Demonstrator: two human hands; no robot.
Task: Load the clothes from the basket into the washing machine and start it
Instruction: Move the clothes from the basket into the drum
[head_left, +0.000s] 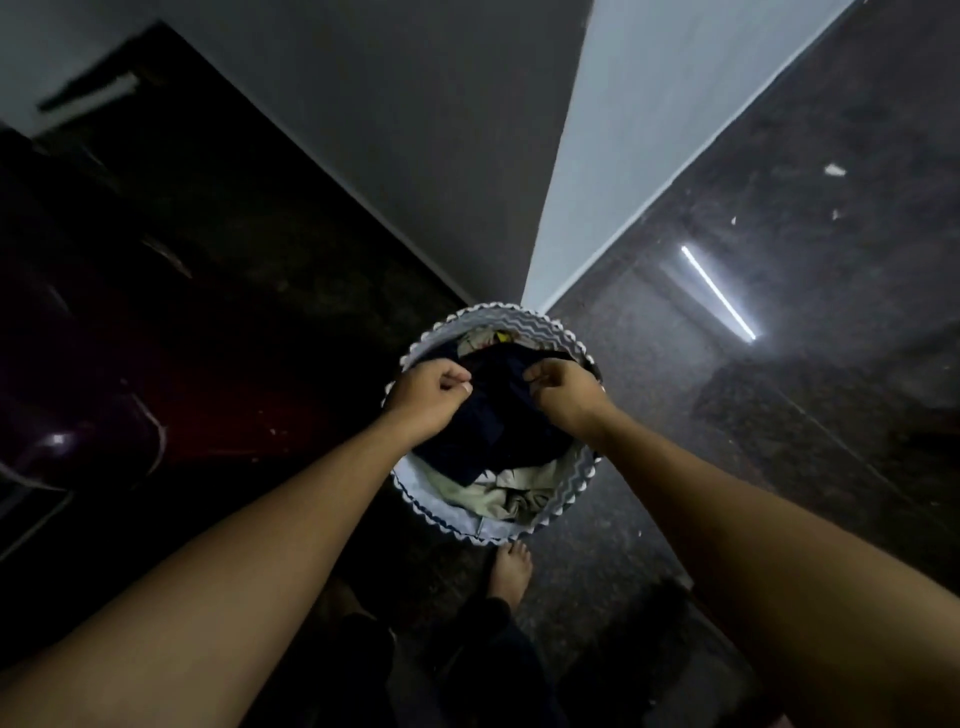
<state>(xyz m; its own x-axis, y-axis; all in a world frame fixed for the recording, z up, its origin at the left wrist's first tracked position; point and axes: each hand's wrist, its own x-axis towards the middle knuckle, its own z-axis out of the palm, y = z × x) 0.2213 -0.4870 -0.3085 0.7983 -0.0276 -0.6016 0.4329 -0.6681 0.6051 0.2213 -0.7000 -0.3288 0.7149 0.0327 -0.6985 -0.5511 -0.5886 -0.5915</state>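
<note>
A round fabric basket (563, 501) with a grey zigzag rim stands on the dark floor in front of me. It holds a dark navy garment (498, 415) on top, with pale clothes (511, 493) underneath and at the far side. My left hand (428, 397) grips the left edge of the navy garment with curled fingers. My right hand (563, 389) grips its right edge the same way. Both hands are over the basket. No washing machine is visible in this dim view.
A wall corner (524, 291) meets the floor just behind the basket, grey wall to the left and pale wall to the right. The polished floor (727, 364) reflects a light strip. A dark rounded object (78, 447) sits at the left. My bare foot (511, 566) is beside the basket.
</note>
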